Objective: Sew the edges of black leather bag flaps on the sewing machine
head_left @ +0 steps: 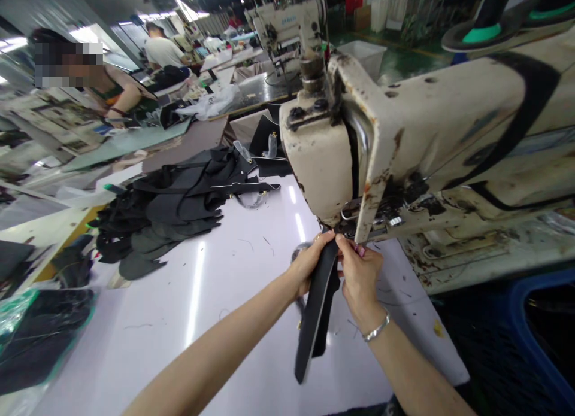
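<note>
A black strip of material (315, 302) hangs down toward me from under the head of a worn cream sewing machine (318, 158). My left hand (309, 263) is closed on the strip's left edge, thumb on top, close to the needle area. On the other edge, my right hand (359, 272) pinches the strip near its upper end; something small and pink shows at its fingers. A silver bracelet (377, 325) circles my right wrist. Part of a clear loop with a gold fitting shows beside the strip, mostly hidden by my left hand.
A heap of black cut pieces (179, 200) lies on the white table (224, 320) to the left. Behind it are pieces with clear loops (272, 145). A blue basket (516, 320) stands at right. Another sewing machine (291, 27) and two people are farther back.
</note>
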A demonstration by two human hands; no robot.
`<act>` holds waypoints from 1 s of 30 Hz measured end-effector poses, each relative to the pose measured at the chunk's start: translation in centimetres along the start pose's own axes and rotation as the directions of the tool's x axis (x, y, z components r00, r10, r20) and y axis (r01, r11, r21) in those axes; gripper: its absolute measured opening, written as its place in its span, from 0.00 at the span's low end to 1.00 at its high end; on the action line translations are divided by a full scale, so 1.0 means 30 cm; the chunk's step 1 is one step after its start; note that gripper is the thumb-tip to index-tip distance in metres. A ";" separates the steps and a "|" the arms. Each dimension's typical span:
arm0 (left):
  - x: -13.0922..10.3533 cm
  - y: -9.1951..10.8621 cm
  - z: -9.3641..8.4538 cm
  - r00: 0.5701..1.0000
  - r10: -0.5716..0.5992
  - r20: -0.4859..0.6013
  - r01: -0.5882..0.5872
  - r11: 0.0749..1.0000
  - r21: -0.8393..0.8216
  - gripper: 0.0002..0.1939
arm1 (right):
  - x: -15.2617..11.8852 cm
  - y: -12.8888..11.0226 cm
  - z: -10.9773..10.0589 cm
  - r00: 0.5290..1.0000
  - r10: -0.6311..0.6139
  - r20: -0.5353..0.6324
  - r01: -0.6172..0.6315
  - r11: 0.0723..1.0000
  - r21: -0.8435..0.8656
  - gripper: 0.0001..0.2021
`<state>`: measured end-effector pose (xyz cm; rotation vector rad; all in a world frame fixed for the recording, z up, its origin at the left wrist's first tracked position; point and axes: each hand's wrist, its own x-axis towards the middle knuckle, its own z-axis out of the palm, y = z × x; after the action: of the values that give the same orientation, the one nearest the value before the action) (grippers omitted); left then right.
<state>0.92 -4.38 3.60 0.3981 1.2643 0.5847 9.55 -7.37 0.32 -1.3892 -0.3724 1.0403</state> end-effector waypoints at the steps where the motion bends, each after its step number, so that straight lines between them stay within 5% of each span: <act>1: -0.014 -0.026 0.026 0.998 0.034 -0.054 -0.038 0.997 -0.063 0.22 | 0.005 -0.005 -0.011 1.000 0.001 0.009 -0.001 1.000 -0.012 0.18; 7: -0.023 -0.128 0.143 0.961 0.184 -0.205 -0.250 0.894 -0.372 0.20 | 0.048 -0.050 -0.074 0.994 -0.030 0.103 0.045 0.988 -0.150 0.18; 12: -0.013 -0.148 0.177 0.943 0.219 -0.249 -0.311 0.843 -0.439 0.21 | 0.071 -0.096 -0.101 0.985 0.000 0.174 0.041 0.972 -0.230 0.14; 30: 0.045 -0.099 0.160 0.927 0.254 -0.276 -0.345 0.868 -0.356 0.19 | 0.110 -0.110 -0.124 0.977 -0.024 0.214 0.076 0.968 -0.240 0.12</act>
<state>6.37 -5.73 2.09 0.1882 1.2616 1.1620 15.37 -6.63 1.42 -1.4855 -0.7101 1.1304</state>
